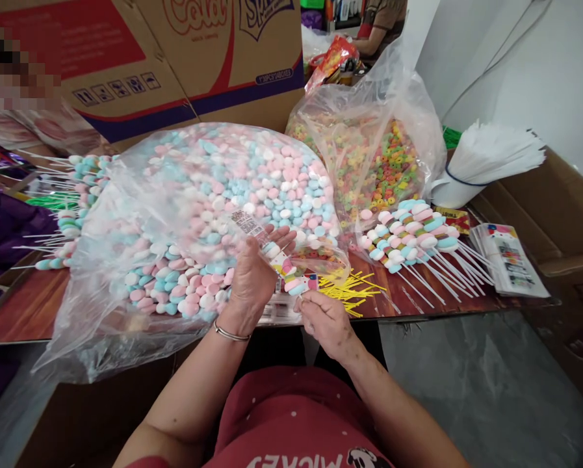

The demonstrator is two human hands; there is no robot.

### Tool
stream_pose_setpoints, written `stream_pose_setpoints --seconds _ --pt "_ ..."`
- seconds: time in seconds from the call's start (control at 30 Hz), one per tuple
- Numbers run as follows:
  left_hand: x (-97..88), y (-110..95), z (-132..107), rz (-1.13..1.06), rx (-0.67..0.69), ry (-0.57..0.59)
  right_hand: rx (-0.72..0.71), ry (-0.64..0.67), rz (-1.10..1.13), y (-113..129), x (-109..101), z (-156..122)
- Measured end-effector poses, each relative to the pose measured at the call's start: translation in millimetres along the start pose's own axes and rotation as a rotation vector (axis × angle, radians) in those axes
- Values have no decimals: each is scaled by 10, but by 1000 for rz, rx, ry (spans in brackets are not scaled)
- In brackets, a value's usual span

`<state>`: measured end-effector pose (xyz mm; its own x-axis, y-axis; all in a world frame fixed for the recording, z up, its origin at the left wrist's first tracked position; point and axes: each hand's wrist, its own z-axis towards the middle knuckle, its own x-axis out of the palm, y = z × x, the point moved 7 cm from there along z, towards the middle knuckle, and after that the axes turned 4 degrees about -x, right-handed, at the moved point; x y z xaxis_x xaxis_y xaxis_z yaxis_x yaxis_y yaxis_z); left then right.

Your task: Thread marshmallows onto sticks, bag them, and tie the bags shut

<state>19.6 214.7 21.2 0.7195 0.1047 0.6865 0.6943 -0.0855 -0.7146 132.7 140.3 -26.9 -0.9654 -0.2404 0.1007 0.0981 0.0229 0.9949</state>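
Note:
My left hand [256,273] holds a small printed clear sleeve [291,276] with a candy skewer in it, fingers curled round its upper part. My right hand [323,317] pinches the lower end of the same skewer, close to my body. Both hands hover at the table's front edge, right beside a big clear bag of pink, blue and white marshmallows [213,201]. A pile of finished marshmallow skewers [411,237] lies to the right, sticks pointing toward me. Yellow twist ties [350,289] lie just beyond my right hand.
A clear bag of coloured ring candy [369,162] stands behind. White sticks in a cup [486,159] and a stack of printed sleeves [510,260] sit at the right. More skewers [71,208] lie left. Cardboard boxes [174,58] stand behind; another person's arm [374,32] shows far back.

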Motion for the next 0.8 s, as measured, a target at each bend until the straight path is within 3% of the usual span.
stream_pose_setpoints --seconds 0.17,0.23,0.33,0.5,0.57,0.8 --pt "20 -57 18 71 22 -73 -441 -165 -943 305 25 -77" --pt "39 -22 -1 83 14 -64 -528 -199 -1133 339 89 -108" --pt "76 22 -31 82 16 -27 -566 -174 -1184 332 154 -109" --pt "104 106 -53 96 -3 28 -502 -161 -1103 358 117 -54" --pt "91 152 -57 108 -18 45 -402 -134 -945 337 75 -16" --pt "81 308 -135 77 -157 146 216 52 301 -78 152 65"
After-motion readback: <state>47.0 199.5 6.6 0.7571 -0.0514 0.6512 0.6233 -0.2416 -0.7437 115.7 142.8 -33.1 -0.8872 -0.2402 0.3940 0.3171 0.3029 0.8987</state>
